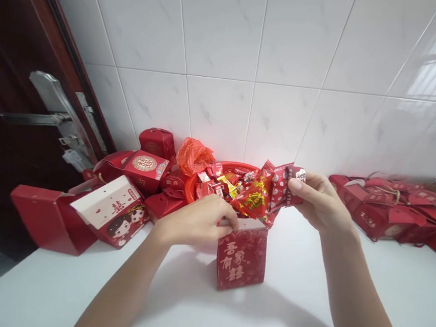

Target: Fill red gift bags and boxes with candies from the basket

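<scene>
Clock ref: seen from the box, 12 = toward the wall.
Box: red card, boxy, upright on the surface, pale inner flap showing at the top. Sits below and right of the left hand.
Left hand: at 10 o'clock, fingers curled, grasping the box's top edge.
Right hand: at 1-2 o'clock, thumb and fingers pinching the dotted packet.
Dotted packet: red film, pale dots, crimped end, over the box at 1 o'clock.
Gold packet: shiny crinkled red film, gold print, touching the dotted one; can't tell if pinched too.
Basket: red perforated plastic, round rim, 11 o'clock, behind the box.
Sweets: heaped in the basket, glossy red and yellow wrappers.
Bag: thin crumpled orange-red plastic, 11 o'clock.
Left boxes: folded red card, piled at 10 o'clock; one in front has a white flap and cartoon faces.
Right boxes: red card, cord loops, 2 o'clock.
Surface: smooth, white.
Wall: glossy white tiles, grey veining, glare at 1-2 o'clock.
Door: dark red-brown, metal handle, 10 o'clock.
Writing: box "吾家有囍"; left boxes "囍", "歡喜"; dotted packet "WEET", rest unclear.
</scene>
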Demonstrator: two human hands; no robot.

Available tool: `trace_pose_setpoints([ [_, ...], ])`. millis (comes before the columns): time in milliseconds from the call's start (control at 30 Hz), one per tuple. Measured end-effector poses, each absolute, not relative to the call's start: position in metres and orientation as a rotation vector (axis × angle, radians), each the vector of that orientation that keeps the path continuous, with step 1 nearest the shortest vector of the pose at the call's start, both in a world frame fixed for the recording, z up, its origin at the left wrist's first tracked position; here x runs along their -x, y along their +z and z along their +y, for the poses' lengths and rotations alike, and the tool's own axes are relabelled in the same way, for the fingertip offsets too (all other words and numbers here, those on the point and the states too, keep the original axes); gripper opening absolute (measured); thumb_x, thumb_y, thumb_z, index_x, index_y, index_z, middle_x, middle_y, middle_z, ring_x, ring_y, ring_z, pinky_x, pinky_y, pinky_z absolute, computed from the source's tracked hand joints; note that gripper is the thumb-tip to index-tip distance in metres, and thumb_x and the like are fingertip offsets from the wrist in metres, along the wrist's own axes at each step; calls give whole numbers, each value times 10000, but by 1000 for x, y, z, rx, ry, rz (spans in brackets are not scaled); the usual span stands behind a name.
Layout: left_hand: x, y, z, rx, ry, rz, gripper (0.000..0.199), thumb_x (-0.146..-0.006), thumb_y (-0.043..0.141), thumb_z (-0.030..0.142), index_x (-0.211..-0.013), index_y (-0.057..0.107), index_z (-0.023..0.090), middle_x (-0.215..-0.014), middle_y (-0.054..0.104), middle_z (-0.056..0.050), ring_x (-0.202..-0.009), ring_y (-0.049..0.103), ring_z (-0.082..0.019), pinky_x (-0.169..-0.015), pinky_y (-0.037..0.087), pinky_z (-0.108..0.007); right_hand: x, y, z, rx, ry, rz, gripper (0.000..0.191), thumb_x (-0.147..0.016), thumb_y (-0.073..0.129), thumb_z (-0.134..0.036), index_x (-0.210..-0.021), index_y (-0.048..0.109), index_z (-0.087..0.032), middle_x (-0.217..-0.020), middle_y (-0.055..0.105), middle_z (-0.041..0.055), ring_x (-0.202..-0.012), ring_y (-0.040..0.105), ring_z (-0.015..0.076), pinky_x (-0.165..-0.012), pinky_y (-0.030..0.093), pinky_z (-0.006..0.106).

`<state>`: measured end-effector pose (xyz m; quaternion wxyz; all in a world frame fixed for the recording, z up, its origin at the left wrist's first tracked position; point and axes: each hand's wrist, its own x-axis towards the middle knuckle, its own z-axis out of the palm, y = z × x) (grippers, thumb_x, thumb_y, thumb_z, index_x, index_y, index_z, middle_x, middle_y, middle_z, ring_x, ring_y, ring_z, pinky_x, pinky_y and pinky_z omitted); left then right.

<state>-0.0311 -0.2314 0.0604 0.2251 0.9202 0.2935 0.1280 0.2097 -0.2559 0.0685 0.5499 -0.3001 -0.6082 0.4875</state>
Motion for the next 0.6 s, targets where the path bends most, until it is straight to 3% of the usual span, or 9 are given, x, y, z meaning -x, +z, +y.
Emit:
trace_pose_setpoints([
  [267, 28, 57, -233, -2561, 389, 836, 235, -810, 531, 130, -789, 754, 202, -839, 762, -19, -765, 680, -181, -708, 460, -261, -224, 68, -252, 672, 1119, -1465, 235, -754, 795, -463, -779, 753, -233, -725, 703, 24, -627, 666, 174, -640, 592, 339],
  [467, 26, 62, -235, -2539, 282, 837, 97, -787, 642, 236, -814, 722, 188, -804, 714, -6, -698, 632, -164, -617, 407, -249, -228, 65, -246, 737, 1189, -1577, 263, -740, 809, -438, -783, 749, -186, -744, 706, 50, -637, 662, 184, -564, 571, 312],
  [600, 27, 63, -237, -2527, 279, 891, 119, -755, 682, 290, -822, 675, 191, -781, 670, 8, -669, 596, -158, -575, 363, -253, -233, 61, -242, 763, 1229, -1691, 241, -750, 809, -395, -812, 754, -169, -762, 693, 46, -645, 647, 167, -542, 552, 276],
])
